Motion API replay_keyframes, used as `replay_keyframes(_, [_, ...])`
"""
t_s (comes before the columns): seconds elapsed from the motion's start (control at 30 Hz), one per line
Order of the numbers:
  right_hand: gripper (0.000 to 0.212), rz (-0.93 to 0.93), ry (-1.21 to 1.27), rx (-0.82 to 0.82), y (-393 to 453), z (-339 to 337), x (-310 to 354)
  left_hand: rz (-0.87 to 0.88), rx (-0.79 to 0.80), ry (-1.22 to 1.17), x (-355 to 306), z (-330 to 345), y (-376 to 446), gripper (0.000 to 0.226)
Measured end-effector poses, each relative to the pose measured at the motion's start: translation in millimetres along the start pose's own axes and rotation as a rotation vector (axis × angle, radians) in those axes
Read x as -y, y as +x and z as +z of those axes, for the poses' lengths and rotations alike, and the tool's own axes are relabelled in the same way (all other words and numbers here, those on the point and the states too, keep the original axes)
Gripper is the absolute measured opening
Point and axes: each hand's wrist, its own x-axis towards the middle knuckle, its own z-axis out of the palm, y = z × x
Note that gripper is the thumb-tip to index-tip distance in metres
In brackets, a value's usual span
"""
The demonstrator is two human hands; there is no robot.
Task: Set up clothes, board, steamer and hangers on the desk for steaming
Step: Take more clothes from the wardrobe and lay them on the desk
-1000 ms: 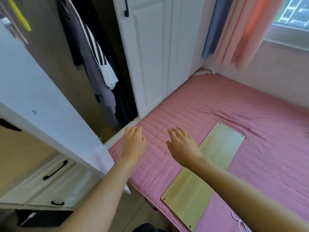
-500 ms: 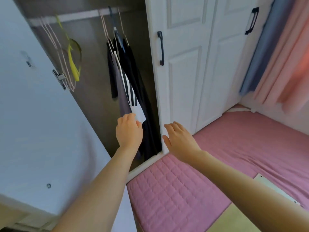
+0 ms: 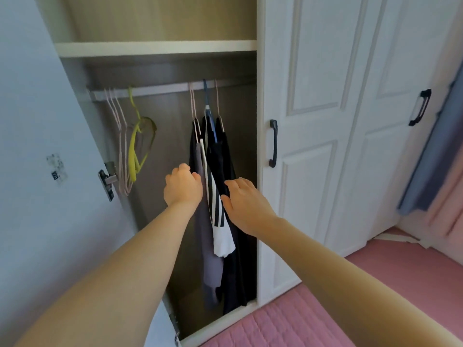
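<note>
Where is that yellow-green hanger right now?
The yellow-green hanger hangs on the wardrobe rail, left side of the head view, beside empty pink hangers, left of the hanging clothes.

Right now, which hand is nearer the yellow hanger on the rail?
Left. The left hand is just right of and below the yellow hanger; the right hand is further right, past the hanging clothes.

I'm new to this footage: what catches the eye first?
Both hands reach into the open wardrobe: the left hand and right hand flank the striped garment hanging among dark clothes. A yellow hanger hangs bare at the rail's left.
</note>
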Motion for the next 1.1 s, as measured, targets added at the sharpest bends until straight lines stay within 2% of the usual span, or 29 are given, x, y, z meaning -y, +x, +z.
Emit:
replay_keyframes(0.23, [0.038, 0.028, 0.173, -0.004, 77, -2, 6, -0.048, 0.067, -0.059, 2, 11, 49, 0.036])
replay_keyframes(0.43, [0.046, 0.058, 0.249, -0.022, 119, 12, 1, -0.077, 0.123, -0.086, -1, 24, 59, 0.037])
replay_keyframes(0.57, [0.043, 0.038, 0.197, -0.028, 133, 24, -5, -0.087, 0.119, -0.085, 3, 30, 69, 0.032])
replay_keyframes(0.77, [0.047, 0.112, 0.238, -0.04, 145, 32, -20, -0.194, 0.136, -0.21, 10, 31, 111, 0.03])
replay_keyframes(0.97, [0.052, 0.17, 0.349, -0.077, 160, 39, -16, -0.174, 0.176, -0.283, 1, 33, 133, 0.028])
replay_keyframes(1.1, [0.042, 0.156, 0.312, -0.071, 171, 45, -12, -0.192, 0.178, -0.302, 2, 38, 145, 0.03])
